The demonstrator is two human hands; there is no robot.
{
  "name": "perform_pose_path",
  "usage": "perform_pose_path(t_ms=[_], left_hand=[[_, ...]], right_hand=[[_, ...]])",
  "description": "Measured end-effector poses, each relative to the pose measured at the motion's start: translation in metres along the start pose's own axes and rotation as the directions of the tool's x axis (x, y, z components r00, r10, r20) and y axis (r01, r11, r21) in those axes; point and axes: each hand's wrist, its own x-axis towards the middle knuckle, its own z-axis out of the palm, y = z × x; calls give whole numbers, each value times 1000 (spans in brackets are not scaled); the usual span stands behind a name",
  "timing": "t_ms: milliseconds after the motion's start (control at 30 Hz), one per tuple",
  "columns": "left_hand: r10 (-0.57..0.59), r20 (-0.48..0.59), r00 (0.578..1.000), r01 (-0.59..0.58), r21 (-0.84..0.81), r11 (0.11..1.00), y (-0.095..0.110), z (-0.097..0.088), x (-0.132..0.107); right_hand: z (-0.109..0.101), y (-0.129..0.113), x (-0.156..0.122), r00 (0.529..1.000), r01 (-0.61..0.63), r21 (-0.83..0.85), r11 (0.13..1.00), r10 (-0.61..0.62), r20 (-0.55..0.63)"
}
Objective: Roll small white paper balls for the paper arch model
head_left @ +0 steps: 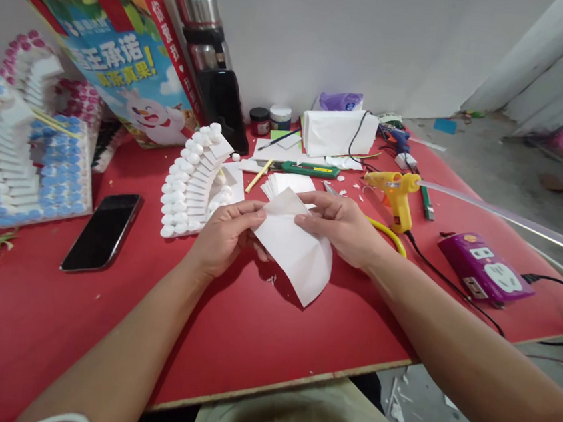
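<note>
Both of my hands hold one white sheet of paper (297, 253) just above the red table (249, 328). My left hand (226, 235) pinches its upper left edge, fingers closed on it. My right hand (343, 225) grips the upper right edge, thumb on top. The sheet bends and hangs down toward me. Right behind it lies a stack of white paper pieces (287, 185). A white spiral staircase model with round white beads (194, 182) stands just left of my left hand.
A black phone (103, 231) lies at the left. A yellow glue gun (397, 193) and a purple power strip (484, 267) with black cables sit at the right. Blue and pink staircase models (21, 150), a printed carton (121, 60), a thermos (205, 48), paint jars and a green cutter stand behind.
</note>
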Motion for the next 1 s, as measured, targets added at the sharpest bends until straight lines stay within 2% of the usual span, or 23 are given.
perform_pose_path(t_ms=[100,333,533,633,767,833,933,1000], left_hand=[[14,-52,999,-16,-31,999,0,0,1],[32,-53,998,-33,-26,999,3,2,-2],[-58,21,998,60,-86,995,2,-2,0],[-89,11,996,89,0,996,0,-2,0],[-85,30,996,81,121,989,-2,-3,0],[-56,20,998,53,138,989,-2,-4,-1],[12,-29,999,-6,209,978,-1,-4,-3],[49,-56,997,-32,277,960,-1,-3,-4]], right_hand=[[0,0,1,1000,-14,49,999,15,-12],[5,-5,-3,994,-41,-21,999,38,-106],[3,-6,-4,993,53,-302,952,-83,-88],[2,-7,-3,992,100,-400,911,-125,-37],[2,-10,-4,987,155,-421,894,-158,27],[2,-11,-5,991,134,-360,923,-135,22],[1,-10,-4,1000,-5,-213,977,3,-9],[1,-6,-2,996,-87,-196,977,85,-20]])
